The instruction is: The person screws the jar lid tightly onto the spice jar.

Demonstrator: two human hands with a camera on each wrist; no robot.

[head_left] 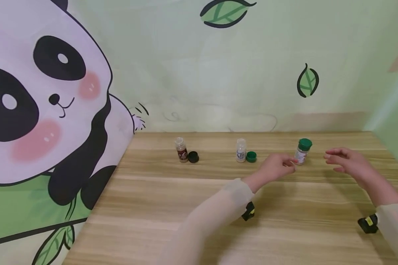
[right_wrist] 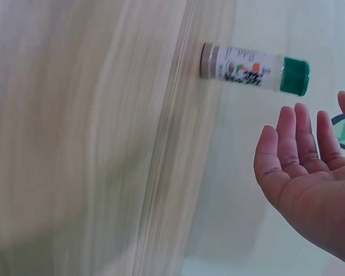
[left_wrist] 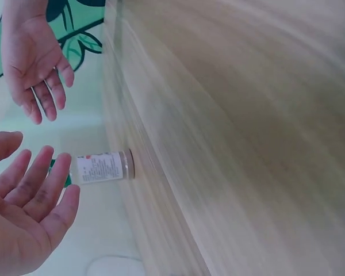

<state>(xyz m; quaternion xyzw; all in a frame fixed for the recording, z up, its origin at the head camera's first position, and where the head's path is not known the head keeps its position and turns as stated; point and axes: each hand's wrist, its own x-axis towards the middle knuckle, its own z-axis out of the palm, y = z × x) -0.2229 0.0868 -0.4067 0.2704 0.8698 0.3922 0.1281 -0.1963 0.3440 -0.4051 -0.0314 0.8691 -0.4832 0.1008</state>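
A small spice jar (head_left: pixel 301 155) with a green cap (head_left: pixel 305 144) and a printed label stands upright near the back right of the table. My left hand (head_left: pixel 276 168) is just left of the jar, its fingertips overlapping the label's edge in the head view. In the left wrist view, the fingers (left_wrist: pixel 49 187) of that hand are spread and relaxed, partly covering the green cap. My right hand (head_left: pixel 351 165) hovers to the right of the jar with a gap between them. Its fingers (right_wrist: pixel 287 141) are loosely extended and hold nothing in the right wrist view.
Left along the same row stand a white-labelled jar (head_left: pixel 241 151) without its cap, a green cap (head_left: pixel 251 156) beside it, a dark-labelled jar (head_left: pixel 181 151) and a black cap (head_left: pixel 193 157). A printed panda backdrop (head_left: pixel 185 73) rises behind the wooden table (head_left: pixel 146 213).
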